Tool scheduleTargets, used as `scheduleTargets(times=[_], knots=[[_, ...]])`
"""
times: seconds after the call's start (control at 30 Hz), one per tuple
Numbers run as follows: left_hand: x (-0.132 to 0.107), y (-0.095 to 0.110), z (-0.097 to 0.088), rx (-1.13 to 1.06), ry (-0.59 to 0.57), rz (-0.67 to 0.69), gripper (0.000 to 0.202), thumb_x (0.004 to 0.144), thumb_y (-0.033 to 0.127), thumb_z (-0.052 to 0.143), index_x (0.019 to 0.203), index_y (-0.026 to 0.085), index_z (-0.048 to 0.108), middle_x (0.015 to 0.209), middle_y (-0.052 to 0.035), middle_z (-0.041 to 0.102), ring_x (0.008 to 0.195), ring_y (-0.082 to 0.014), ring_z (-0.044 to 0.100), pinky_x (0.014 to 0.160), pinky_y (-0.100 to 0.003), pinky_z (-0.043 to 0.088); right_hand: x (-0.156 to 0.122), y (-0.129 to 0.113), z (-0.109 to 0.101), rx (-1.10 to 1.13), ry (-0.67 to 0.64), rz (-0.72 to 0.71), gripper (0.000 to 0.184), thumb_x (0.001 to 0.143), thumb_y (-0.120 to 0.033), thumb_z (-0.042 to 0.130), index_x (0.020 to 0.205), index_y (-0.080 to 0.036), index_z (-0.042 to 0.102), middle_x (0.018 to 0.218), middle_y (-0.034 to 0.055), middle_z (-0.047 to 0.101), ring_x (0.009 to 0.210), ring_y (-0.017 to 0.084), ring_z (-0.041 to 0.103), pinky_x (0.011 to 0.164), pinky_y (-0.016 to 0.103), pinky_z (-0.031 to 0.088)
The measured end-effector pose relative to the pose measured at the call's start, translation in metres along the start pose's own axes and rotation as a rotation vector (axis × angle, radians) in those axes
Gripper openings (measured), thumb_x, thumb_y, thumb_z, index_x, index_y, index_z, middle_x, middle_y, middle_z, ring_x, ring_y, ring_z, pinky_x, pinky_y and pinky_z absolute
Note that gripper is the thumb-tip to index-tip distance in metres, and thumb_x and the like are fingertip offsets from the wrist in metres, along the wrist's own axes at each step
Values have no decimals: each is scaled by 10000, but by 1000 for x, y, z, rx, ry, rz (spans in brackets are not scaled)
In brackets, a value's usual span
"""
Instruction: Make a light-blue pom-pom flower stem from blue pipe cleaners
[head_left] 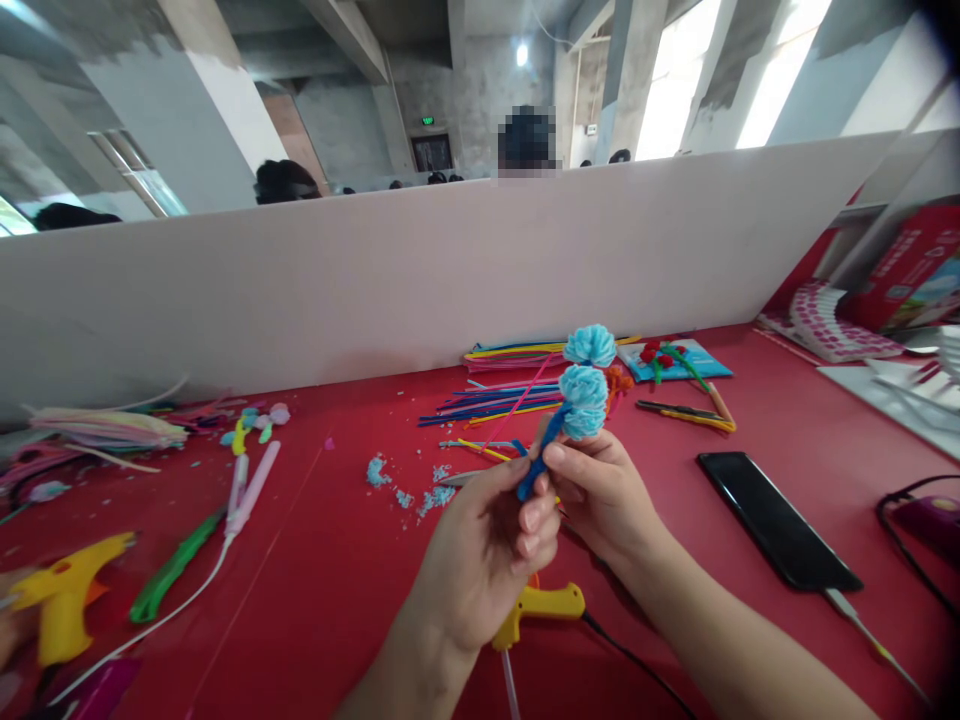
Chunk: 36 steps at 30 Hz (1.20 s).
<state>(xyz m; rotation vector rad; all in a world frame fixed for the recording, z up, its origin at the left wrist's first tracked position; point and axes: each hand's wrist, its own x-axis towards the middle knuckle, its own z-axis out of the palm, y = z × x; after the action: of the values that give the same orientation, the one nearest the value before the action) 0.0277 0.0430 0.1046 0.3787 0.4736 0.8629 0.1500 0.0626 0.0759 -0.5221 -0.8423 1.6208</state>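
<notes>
Both hands meet above the middle of the red table, around a pipe-cleaner flower (pixel 583 388) with fluffy light-blue heads and a dark-blue stem. My left hand (pixel 487 550) pinches the lower stem between thumb and fingers. Just beneath the blooms, my right hand (pixel 607 480) is closed on the upper stem. Below the hands lies a yellow hot glue gun (pixel 551 603), partly hidden by my left hand. The grey blade tip of a tool (pixel 459 479) shows behind the left hand, and light-blue fluff clippings (pixel 435 497) are scattered beside it.
Coloured pipe cleaners (pixel 495 400) lie along the white partition (pixel 420 290). A black phone (pixel 776 520) on a cable is at right, near yellow-handled pliers (pixel 686 412). At left are a pink hair straightener (pixel 253 490), a green cutter (pixel 176 568) and another yellow glue gun (pixel 67 590) near a co-worker's hand.
</notes>
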Motion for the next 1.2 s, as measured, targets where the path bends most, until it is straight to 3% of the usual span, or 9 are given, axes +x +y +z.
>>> scheduleTargets(times=[0.1, 0.17, 0.27, 0.43, 0.6, 0.7, 0.93, 1.1, 1.2], knots=[[-2, -2, 3, -55, -33, -40, 163, 769, 180, 565, 642, 78, 562, 483, 48, 399, 389, -5, 313, 362, -110, 230, 0, -1, -1, 19, -37, 41, 136, 684, -281, 737, 674, -177, 650, 522, -21, 600, 446, 101, 562, 456, 207, 454], [1, -5, 3, 17, 19, 47, 173, 776, 192, 566, 635, 95, 541, 488, 55, 387, 394, -6, 294, 371, -113, 226, 1, 1, -1, 3, -32, 12, 133, 686, -268, 736, 666, -174, 645, 490, -40, 550, 409, 68, 480, 434, 184, 404], [10, -9, -3, 356, 202, 391, 226, 801, 243, 553, 608, 147, 486, 484, 52, 409, 404, -35, 320, 383, -146, 247, 6, 8, 0, -59, 87, -53, 159, 712, -278, 716, 670, -168, 609, 489, -68, 464, 392, 34, 328, 387, 163, 280], [28, -8, -29, 1271, 538, 1021, 187, 832, 236, 528, 654, 194, 488, 562, 24, 491, 530, -105, 461, 530, -216, 371, 16, 19, -1, -99, 158, 2, 289, 768, -372, 643, 624, -167, 500, 517, -79, 366, 418, 38, 259, 391, 188, 199], [34, -3, -46, 1816, 423, 1428, 127, 798, 118, 526, 695, 190, 538, 650, -12, 548, 632, -132, 517, 628, -244, 390, 16, 18, -3, -187, 260, -100, 271, 699, -343, 716, 636, -173, 515, 487, -88, 363, 436, 46, 280, 411, 190, 224], [32, -6, -42, 1676, 430, 1303, 108, 804, 156, 537, 700, 183, 547, 643, -4, 548, 613, -124, 514, 604, -239, 395, 14, 14, -4, -200, 276, -126, 289, 668, -314, 745, 569, -163, 519, 498, -68, 425, 451, 48, 325, 423, 193, 260], [23, -7, -18, 608, 260, 544, 202, 812, 275, 512, 651, 156, 543, 511, 28, 488, 431, -79, 423, 390, -188, 314, 8, 9, 1, -168, 119, -116, 196, 730, -311, 696, 621, -163, 628, 444, -38, 519, 362, 63, 359, 378, 216, 294], [16, 3, -10, 203, 99, 135, 239, 771, 230, 499, 575, 104, 548, 432, 36, 415, 352, -32, 328, 338, -148, 239, 10, 6, -5, -118, 34, -69, 188, 718, -279, 717, 608, -149, 637, 513, -10, 591, 369, 24, 279, 370, 187, 201], [13, 5, -8, 101, 24, 19, 186, 758, 203, 520, 617, 88, 556, 456, 51, 388, 366, -14, 298, 339, -127, 209, 11, 5, -9, -74, -33, -51, 191, 706, -279, 724, 601, -148, 634, 535, -9, 590, 378, 20, 264, 377, 186, 185]])
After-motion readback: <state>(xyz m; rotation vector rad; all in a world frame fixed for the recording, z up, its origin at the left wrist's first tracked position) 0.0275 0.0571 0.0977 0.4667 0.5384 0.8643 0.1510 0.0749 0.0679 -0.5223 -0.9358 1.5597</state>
